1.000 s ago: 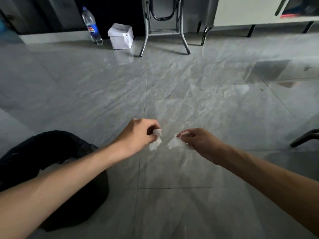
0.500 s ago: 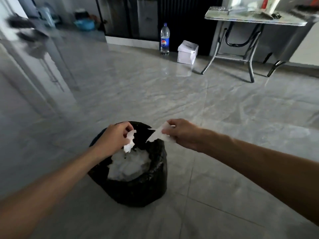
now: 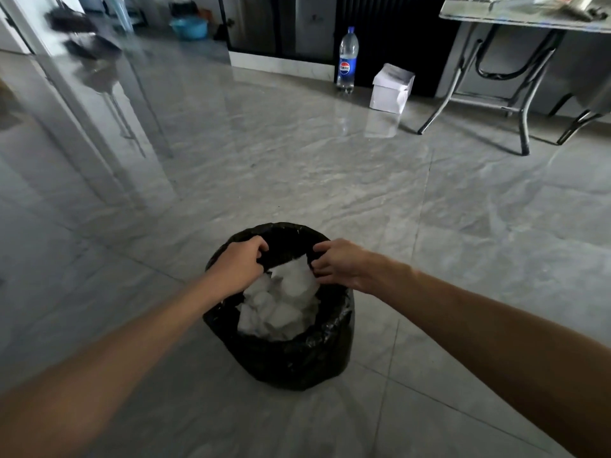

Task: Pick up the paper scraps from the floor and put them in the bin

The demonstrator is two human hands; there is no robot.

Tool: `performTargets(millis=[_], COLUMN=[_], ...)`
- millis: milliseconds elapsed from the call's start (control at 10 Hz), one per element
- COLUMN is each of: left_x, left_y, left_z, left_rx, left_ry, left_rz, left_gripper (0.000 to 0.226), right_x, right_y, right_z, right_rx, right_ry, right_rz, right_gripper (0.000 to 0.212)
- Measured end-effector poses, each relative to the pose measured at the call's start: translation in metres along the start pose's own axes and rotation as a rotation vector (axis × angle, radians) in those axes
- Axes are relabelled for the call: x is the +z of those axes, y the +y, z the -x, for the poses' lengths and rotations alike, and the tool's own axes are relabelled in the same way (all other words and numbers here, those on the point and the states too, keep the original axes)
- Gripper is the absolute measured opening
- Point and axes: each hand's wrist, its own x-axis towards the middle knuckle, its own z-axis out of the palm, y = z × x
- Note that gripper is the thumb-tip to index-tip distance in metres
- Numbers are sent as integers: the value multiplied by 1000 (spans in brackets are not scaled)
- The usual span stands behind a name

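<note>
A bin lined with a black bag (image 3: 291, 361) stands on the grey tiled floor in front of me, holding a heap of white paper scraps (image 3: 277, 309). Both my hands are low over its opening. My left hand (image 3: 238, 264) is at the left side of the rim with its fingers curled under, and the back of the hand hides whatever is inside them. My right hand (image 3: 337, 262) is at the right side of the rim, thumb and fingers pinched at the top edge of a white scrap (image 3: 297, 267) that rests on the heap.
A blue-labelled bottle (image 3: 347, 61) and a white box (image 3: 391, 89) stand by the far wall. A folding metal table (image 3: 522, 14) is at the back right, its legs on the floor. A door frame (image 3: 99, 104) runs along the left.
My view swung from the bare floor to the bin. Both hands carried scraps over it and have dropped down into its opening; the left hand's scrap is no longer visible.
</note>
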Motion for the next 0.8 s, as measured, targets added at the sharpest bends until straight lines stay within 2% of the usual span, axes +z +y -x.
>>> performTargets(millis=[100, 300, 400, 500, 600, 800], left_x=[-1, 0, 10, 22, 37, 9], left_y=[19, 92, 157, 204, 270, 403], left_z=[0, 5, 3, 1, -5, -7], left_rx=[42, 185, 278, 341, 438, 525], left_ry=[0, -24, -119, -175, -260, -359], left_rz=[19, 34, 8, -37, -155, -314], left_gripper=[41, 30, 26, 27, 31, 35], right_x=[-14, -68, -115, -154, -213, -304], right_y=[-2, 0, 8, 16, 23, -21], right_z=[13, 61, 93, 113, 145, 224], right_rx=[-25, -171, -257, -245, -165, -29], right_ry=[2, 115, 276, 335, 378, 459], right_rz=[16, 228, 740, 951, 1063, 1027], right_gripper=[56, 29, 20, 20, 19, 19])
